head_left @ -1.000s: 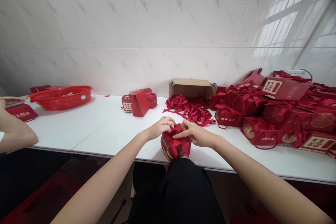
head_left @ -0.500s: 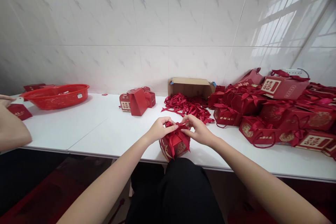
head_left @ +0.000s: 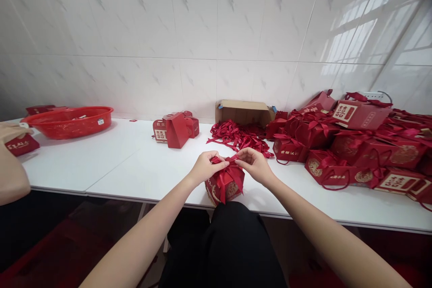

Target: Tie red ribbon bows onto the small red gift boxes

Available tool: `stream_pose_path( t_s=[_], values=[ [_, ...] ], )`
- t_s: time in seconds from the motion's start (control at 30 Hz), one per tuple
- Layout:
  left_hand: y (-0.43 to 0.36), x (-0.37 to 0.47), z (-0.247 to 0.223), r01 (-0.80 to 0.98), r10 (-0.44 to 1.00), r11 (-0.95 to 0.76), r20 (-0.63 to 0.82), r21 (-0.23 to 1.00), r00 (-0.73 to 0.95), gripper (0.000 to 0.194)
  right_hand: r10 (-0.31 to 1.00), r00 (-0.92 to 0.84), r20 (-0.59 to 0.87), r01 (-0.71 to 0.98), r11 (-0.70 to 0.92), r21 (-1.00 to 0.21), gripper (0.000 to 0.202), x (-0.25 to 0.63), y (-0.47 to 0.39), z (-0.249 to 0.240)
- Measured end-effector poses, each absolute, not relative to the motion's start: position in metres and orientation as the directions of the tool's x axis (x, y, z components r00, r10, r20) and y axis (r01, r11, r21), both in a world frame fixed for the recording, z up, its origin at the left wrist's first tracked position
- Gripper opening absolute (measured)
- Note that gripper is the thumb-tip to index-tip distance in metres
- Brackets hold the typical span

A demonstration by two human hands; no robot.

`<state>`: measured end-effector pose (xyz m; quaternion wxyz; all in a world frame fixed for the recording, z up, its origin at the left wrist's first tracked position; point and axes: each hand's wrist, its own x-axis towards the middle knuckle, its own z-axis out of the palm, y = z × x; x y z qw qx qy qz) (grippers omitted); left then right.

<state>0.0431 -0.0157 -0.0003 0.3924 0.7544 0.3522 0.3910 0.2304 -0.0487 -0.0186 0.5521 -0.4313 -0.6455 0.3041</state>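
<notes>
A red gift box (head_left: 232, 187) with gold print and a twisted gold cord stands at the table's front edge, just beyond my knee. Red ribbon (head_left: 222, 184) is tied in a bow on its top, and its tails hang down the front. My left hand (head_left: 208, 166) pinches the bow from the left between thumb and fingers. From the right, my right hand (head_left: 253, 165) grips another part of the same ribbon with thumb and forefinger. The knot between the fingertips is partly hidden.
Loose red ribbons (head_left: 238, 137) spill from an open cardboard box (head_left: 245, 107) by the wall. Finished-looking red boxes (head_left: 357, 148) are heaped at right. Several folded red boxes (head_left: 177, 130) stand left of centre. A red basin (head_left: 70, 125) and another person's arm (head_left: 13, 171) are at far left.
My right fingers have drawn closer together on the ribbon, and the bow's loops have shifted slightly. At the left, the other person's arm has moved a little. The view has shifted slightly.
</notes>
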Motion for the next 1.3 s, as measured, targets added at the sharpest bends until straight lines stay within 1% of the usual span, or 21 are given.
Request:
stream_pose_path(
  t_s=[0.23,0.37,0.53,0.7,0.77,0.97,1.1,1.23,1.3],
  values=[
    [-0.014,0.038,-0.005,0.187,0.818,-0.427,0.29,0.885,0.497,0.02,0.905,0.04,0.425,0.132,0.416,-0.9,0.028,0.238,-0.05,-0.021],
    [-0.012,0.036,-0.005,0.143,0.805,-0.418,0.293,0.897,0.517,0.021,0.909,0.049,0.413,0.088,0.408,-0.909,0.028,0.238,-0.05,-0.022],
    [-0.011,0.037,-0.002,0.14,0.84,-0.374,0.27,0.917,0.47,0.025,0.913,0.057,0.403,0.075,0.399,-0.914,0.029,0.236,-0.048,-0.021],
    [-0.012,0.041,-0.007,0.113,0.854,-0.371,0.29,0.922,0.433,0.026,0.917,0.066,0.393,0.051,0.39,-0.919,0.031,0.237,-0.05,-0.019],
    [-0.015,0.042,-0.008,0.124,0.848,-0.377,0.288,0.918,0.445,0.023,0.916,0.066,0.397,0.04,0.395,-0.918,0.032,0.239,-0.053,-0.019],
    [-0.02,0.042,-0.006,0.155,0.795,-0.463,0.331,0.873,0.508,0.018,0.91,0.096,0.403,0.001,0.405,-0.914,0.035,0.246,-0.057,-0.022],
    [-0.019,0.041,-0.007,0.14,0.807,-0.439,0.322,0.888,0.495,0.018,0.918,0.092,0.387,-0.038,0.391,-0.919,0.038,0.246,-0.056,-0.029],
    [-0.019,0.042,-0.006,0.16,0.833,-0.396,0.28,0.904,0.477,0.021,0.918,0.112,0.38,-0.096,0.391,-0.916,0.042,0.244,-0.059,-0.033],
    [-0.02,0.042,-0.006,0.167,0.847,-0.375,0.264,0.912,0.461,0.023,0.914,0.129,0.385,-0.098,0.398,-0.912,0.043,0.243,-0.061,-0.034]
  ],
)
